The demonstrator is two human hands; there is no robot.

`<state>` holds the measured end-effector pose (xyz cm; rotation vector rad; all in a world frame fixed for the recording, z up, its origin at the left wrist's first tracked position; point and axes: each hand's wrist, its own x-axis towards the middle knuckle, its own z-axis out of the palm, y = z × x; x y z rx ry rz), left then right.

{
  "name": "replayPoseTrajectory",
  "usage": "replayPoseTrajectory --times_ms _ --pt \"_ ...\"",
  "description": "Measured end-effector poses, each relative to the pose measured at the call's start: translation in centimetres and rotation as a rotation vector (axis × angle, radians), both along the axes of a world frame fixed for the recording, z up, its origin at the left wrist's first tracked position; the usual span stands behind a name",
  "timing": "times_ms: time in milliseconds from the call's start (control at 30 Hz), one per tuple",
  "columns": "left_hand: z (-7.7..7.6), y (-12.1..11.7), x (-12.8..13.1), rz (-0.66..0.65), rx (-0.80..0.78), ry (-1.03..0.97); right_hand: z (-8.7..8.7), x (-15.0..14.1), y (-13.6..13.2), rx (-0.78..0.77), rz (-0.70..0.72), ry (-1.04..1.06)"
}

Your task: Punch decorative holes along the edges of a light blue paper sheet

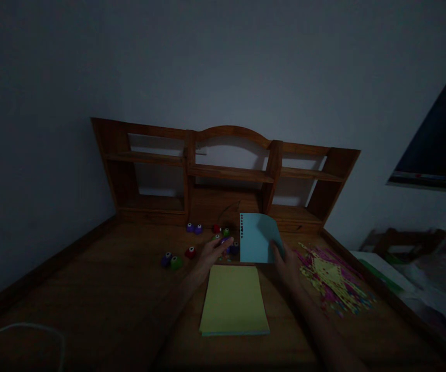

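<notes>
My right hand (286,262) grips the right edge of a light blue sheet of paper (259,238), held up off the desk. Along the sheet's left edge runs a column of small punched holes. Just left of the sheet, my left hand (213,252) is closed around a small purple craft punch (225,241), partly hidden by the fingers. Below both hands lies a stack of yellow paper (234,299) with a bluish sheet showing at its bottom edge. Tiny coloured paper bits (226,256) lie beyond the left hand.
Several craft punches stand around, among them a red one (191,252), a green one (175,262) and purple ones (194,228). Punched yellow and pink paper strips (329,276) are heaped at right. A wooden shelf unit (231,173) rises behind; a white cable (33,325) lies front left.
</notes>
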<state>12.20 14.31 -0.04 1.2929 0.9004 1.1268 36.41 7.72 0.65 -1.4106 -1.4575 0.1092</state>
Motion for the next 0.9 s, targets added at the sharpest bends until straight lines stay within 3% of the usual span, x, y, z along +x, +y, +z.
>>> replayPoseTrajectory --times_ms 300,600,900 --pt "-0.37 -0.49 0.09 -0.126 0.083 -0.073 -0.51 0.07 0.29 0.001 0.002 -0.02" --pt "-0.67 0.02 0.31 -0.227 0.022 -0.066 -0.25 0.06 0.11 -0.011 0.028 -0.004" --pt "-0.31 -0.17 0.06 -0.163 0.061 -0.066 0.16 -0.13 -0.21 -0.028 0.033 -0.009"
